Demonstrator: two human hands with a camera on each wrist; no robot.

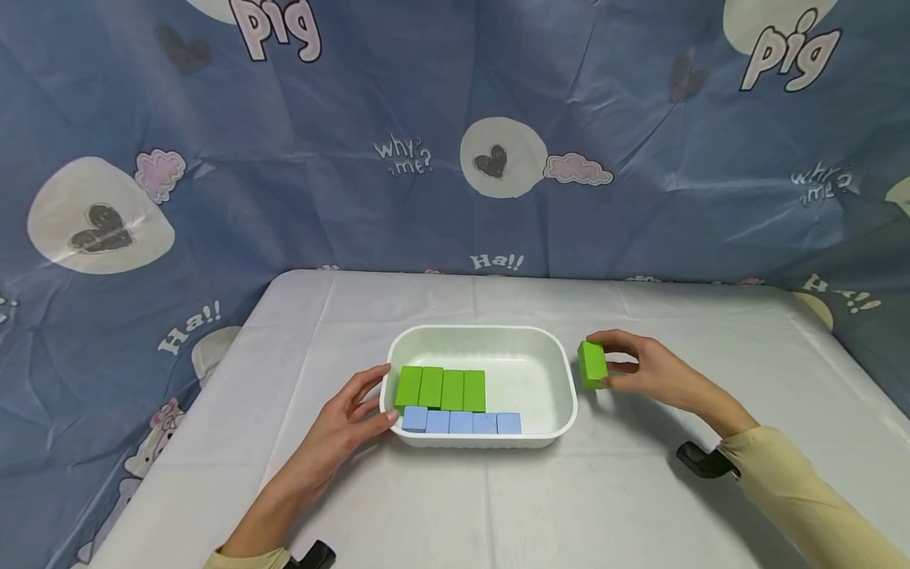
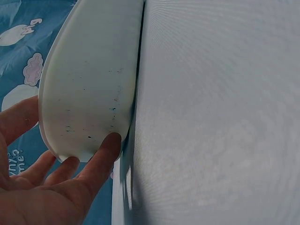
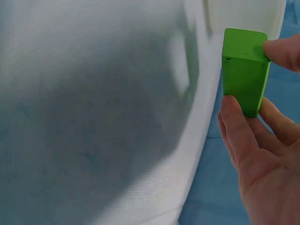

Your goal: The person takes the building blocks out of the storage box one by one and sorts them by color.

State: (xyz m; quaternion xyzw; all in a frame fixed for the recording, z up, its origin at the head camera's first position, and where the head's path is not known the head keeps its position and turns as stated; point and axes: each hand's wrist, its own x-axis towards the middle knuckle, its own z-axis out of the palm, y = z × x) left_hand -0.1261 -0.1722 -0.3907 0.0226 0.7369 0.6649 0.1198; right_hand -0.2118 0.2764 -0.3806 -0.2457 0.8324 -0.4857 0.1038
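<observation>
A white plastic tray (image 1: 526, 379) stands on the table, with several green blocks (image 1: 453, 391) in a row and several light blue blocks (image 1: 460, 423) along its near side. At its left end, my left hand (image 1: 348, 415) holds the rim and outer wall with bent fingers; in the left wrist view the fingertips (image 2: 111, 143) touch the wall. Just right of the tray, my right hand (image 1: 650, 371) pinches a green block (image 1: 592, 365) between thumb and fingers. The right wrist view shows this block (image 3: 244, 72) upright, away from the white surface.
A white cloth (image 1: 441, 506) covers the table. Behind it hangs a blue printed curtain (image 1: 398, 213), which also drops down past the table's left edge. Dark wrist straps (image 1: 704, 460) show at both sleeves.
</observation>
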